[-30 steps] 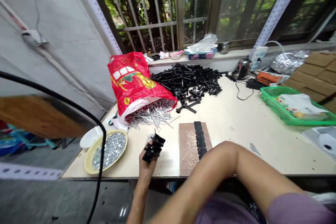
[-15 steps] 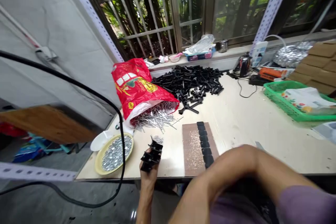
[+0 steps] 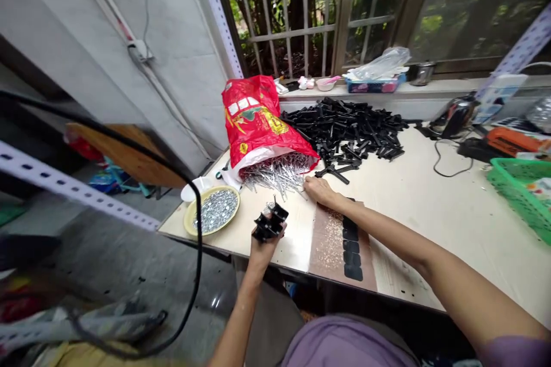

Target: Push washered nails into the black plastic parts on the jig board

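Note:
My left hand (image 3: 263,248) is closed around several black plastic parts (image 3: 270,222), held above the table's near edge. My right hand (image 3: 319,191) reaches across to the mouth of the red bag (image 3: 253,120), fingers drawn together beside the thin metal rods (image 3: 279,175) that spill from it. What sits between those fingertips is too small to make out. Under my right forearm lies a brown mat (image 3: 321,261), bearing small copper-coloured bits (image 3: 333,241) and a row of flat black pieces (image 3: 352,258).
A yellow bowl (image 3: 189,226) of small metal parts stands at the table's left end. Behind the bag's right side is a heap of long black parts (image 3: 344,126). A black cable (image 3: 199,229) hangs in front. A green basket (image 3: 512,195) sits at the right.
My right arm has swung forward and left, from close to my body out to the metal rods. The view has turned right; my left hand still holds the black parts.

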Tool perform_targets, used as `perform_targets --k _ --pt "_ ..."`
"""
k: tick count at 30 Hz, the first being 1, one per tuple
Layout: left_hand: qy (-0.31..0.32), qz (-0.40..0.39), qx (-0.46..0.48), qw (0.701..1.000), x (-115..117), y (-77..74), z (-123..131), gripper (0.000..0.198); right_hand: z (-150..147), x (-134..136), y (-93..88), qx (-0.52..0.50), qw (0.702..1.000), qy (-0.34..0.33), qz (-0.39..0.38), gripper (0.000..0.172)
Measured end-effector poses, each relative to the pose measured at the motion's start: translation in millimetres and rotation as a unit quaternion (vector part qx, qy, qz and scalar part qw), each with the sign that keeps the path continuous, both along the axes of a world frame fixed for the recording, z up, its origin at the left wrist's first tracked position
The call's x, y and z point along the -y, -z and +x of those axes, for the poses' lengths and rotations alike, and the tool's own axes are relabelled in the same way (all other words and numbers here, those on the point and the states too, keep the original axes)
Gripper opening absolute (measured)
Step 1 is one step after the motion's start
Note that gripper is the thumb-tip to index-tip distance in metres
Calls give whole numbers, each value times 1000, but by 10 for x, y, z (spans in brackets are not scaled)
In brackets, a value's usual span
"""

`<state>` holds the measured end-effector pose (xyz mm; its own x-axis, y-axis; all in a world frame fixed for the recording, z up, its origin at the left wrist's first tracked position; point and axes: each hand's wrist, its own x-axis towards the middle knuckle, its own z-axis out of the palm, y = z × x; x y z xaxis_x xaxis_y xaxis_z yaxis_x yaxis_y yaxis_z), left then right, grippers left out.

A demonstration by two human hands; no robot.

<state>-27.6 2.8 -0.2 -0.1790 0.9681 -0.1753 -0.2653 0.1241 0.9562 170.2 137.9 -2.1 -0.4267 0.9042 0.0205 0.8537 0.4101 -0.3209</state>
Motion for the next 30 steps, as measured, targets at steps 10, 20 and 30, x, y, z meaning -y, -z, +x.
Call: perform_targets --k 10,20,30 --pt "104 -21 75 991 80 -196 -115 47 -98 277 -600 -336 935 4 112 34" --pt "151 -29 34 988 19 -191 4 50 -482 754 -887 -575 815 -71 -26 29" --pt "48 8 8 999 53 -269 -26 50 -154 341 -593 -100 993 24 49 33"
